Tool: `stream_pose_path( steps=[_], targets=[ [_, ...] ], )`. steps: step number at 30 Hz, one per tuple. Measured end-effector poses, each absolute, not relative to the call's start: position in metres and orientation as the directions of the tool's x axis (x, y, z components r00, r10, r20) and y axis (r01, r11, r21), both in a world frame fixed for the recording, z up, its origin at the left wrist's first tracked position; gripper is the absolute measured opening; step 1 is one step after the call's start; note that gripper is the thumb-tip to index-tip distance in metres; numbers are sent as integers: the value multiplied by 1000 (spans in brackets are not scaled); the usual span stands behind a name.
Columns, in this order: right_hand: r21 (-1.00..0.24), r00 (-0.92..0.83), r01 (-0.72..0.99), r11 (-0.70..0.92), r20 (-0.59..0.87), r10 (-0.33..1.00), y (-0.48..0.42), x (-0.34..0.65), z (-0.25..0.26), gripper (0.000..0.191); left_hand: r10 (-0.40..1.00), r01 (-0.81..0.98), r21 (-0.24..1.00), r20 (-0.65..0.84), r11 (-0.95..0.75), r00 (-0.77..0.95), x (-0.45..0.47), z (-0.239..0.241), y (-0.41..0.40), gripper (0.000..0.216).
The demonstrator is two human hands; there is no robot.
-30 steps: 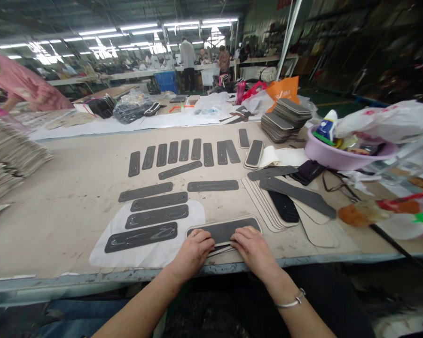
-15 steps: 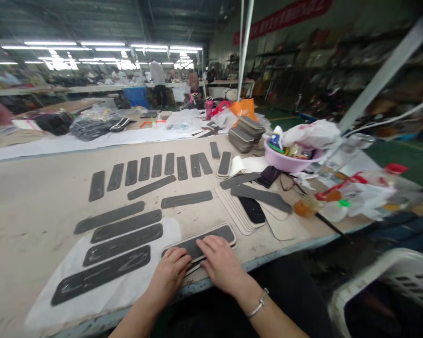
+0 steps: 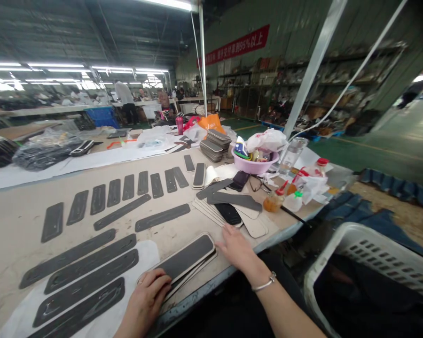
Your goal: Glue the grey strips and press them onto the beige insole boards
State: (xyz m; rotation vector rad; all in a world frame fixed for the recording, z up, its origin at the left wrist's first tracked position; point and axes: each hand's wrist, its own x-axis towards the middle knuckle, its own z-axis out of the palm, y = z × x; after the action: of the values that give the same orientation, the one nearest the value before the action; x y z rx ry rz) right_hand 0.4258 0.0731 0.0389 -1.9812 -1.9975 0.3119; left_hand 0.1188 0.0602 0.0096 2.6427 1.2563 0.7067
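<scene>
A long dark grey panel with rounded ends [image 3: 188, 257] lies on top of a small stack of pale-edged pieces at the table's near edge. My left hand [image 3: 148, 295] grips the stack's left end, fingers bent together over it and the thumb hidden. Just past the stack's right end, my right hand [image 3: 238, 248] is open, fingers stretched toward a fan of cream pieces [image 3: 205, 210]. A black panel [image 3: 227, 213] and a loose grey strip [image 3: 237, 200] lie on that fan. To the left, glossy wet-looking dark strips [image 3: 88, 286] rest partly on a white sheet [image 3: 148, 251].
Several short dark pieces [image 3: 113, 192] stand in a row farther back. Behind the fan are a stack of panels [image 3: 215, 145], a pink basin [image 3: 255, 165], eyeglasses [image 3: 256, 183] and bottles of amber [image 3: 273, 203] and clear liquid [image 3: 293, 202]. A white plastic basket [image 3: 373, 256] sits at right.
My right hand has left the top of the panel and moved right toward the cream pieces. My left hand stays at the stack's left end. The view has swung right.
</scene>
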Motion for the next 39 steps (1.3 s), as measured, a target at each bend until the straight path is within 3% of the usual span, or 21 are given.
stream_pose_path(
  steps=[4, 7, 9, 12, 19, 23, 28, 31, 34, 36, 39],
  targets=[
    [-338, 68, 941, 11, 222, 973, 84, 477, 56, 28, 759, 670, 360, 364, -650, 540, 114, 11, 60, 17],
    [-72, 112, 992, -101, 175, 978, 97, 516, 50, 28, 782, 661, 423, 405, -620, 474, 112, 16, 55, 18],
    [13, 78, 997, -80, 110, 991, 106, 535, 39, 26, 806, 661, 473, 442, -583, 394, 114, 21, 49, 18],
    [70, -16, 997, 13, 46, 999, 117, 548, 27, 19, 842, 649, 554, 458, -522, 285, 117, 26, 42, 17],
    [156, -225, 962, 224, -12, 974, 124, 552, 29, 27, 889, 599, 669, 420, -439, 182, 123, 33, 41, 16],
    [199, -265, 951, 237, 131, 955, 118, 546, 46, 25, 937, 529, 780, 334, -334, 100, 128, 43, 34, 16],
    [5, -285, 952, 306, 374, 883, 85, 486, 80, 32, 980, 196, 979, -96, 62, 172, 163, 48, 16, 24],
    [-168, -305, 895, 414, 449, 840, 59, 426, 86, 29, 955, 118, 991, -95, 64, 282, 192, 49, 7, 62],
    [-335, -349, 793, 508, 433, 831, 38, 367, 80, 27, 959, 209, 977, -13, -49, 284, 210, 51, 4, 93],
    [-435, -344, 744, 507, 401, 849, 30, 334, 76, 26, 977, 254, 962, 45, -99, 211, 212, 50, 5, 87],
    [-564, -375, 628, 536, 383, 844, 28, 307, 77, 24, 995, 217, 974, 40, -58, 86, 200, 43, 10, 44]
  ],
)
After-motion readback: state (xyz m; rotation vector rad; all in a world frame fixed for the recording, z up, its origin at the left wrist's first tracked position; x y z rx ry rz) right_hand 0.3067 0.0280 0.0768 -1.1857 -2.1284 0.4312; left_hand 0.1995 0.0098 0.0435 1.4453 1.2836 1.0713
